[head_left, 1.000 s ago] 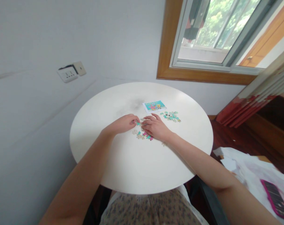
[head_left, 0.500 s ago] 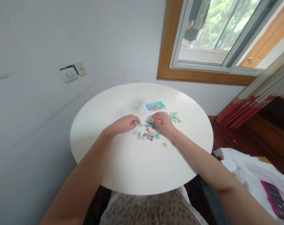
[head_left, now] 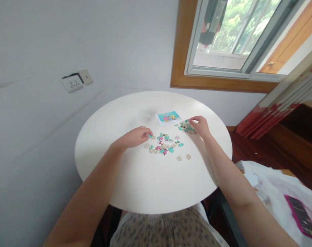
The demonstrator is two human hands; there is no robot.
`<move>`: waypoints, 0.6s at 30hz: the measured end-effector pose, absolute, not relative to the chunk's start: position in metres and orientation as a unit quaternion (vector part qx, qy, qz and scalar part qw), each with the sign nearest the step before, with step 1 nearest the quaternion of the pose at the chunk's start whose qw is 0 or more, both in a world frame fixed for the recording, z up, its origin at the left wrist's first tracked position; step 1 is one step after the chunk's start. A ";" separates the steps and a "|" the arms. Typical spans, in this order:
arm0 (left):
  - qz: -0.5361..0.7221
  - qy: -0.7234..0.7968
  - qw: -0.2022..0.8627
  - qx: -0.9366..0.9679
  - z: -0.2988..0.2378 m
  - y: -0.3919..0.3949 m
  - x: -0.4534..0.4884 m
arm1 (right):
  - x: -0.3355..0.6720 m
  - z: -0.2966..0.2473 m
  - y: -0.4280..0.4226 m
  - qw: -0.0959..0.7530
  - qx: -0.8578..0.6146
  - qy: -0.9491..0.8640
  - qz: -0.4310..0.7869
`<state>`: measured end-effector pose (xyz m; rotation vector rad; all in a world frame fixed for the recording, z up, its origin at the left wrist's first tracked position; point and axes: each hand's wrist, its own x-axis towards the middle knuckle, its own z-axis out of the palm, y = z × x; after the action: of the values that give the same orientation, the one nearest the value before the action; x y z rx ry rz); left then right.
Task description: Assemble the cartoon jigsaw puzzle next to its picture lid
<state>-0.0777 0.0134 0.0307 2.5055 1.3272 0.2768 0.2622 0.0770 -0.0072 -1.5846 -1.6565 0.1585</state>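
Note:
On the round white table [head_left: 145, 181], my left hand [head_left: 138, 136] rests with its fingers curled around jigsaw puzzle pieces [head_left: 147, 134], partly hidden by the fingers. Beside it, loose pieces [head_left: 164, 148] in teal, pink and beige lie scattered in the middle. My right hand [head_left: 201, 125] is over a denser pile of pieces [head_left: 186, 127] on the right, thumb and forefinger pinched at a small teal piece at the pile's far edge. Behind the pieces lies a teal picture card [head_left: 168, 117] with cartoon figures.
Two beige pieces, one a puzzle piece [head_left: 188, 156], lie apart nearer me. To the right, a phone in a pink case [head_left: 301, 216] rests on white cloth or plastic [head_left: 271, 181]. A wall with a socket [head_left: 72, 83] and a window [head_left: 222, 41] stand behind the table.
My right hand has moved right and away from me, from the middle pieces to the right-hand pile, uncovering pieces in the middle. My left hand stays in place.

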 end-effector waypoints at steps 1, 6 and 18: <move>0.096 0.460 0.145 0.871 0.030 0.014 -0.078 | 0.264 -0.008 0.078 0.404 -0.640 -0.651 0.063; 0.092 0.461 0.146 0.871 0.030 0.014 -0.078 | 0.265 -0.009 0.077 0.342 -0.689 -0.635 0.068; 0.100 0.457 0.142 0.872 0.029 0.015 -0.078 | 0.268 0.005 0.063 0.306 -0.721 -0.621 -0.003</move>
<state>-0.0783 0.0147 0.0289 2.5180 1.3184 0.2893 0.2680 0.0632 0.0048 -1.9090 -1.6432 -0.0069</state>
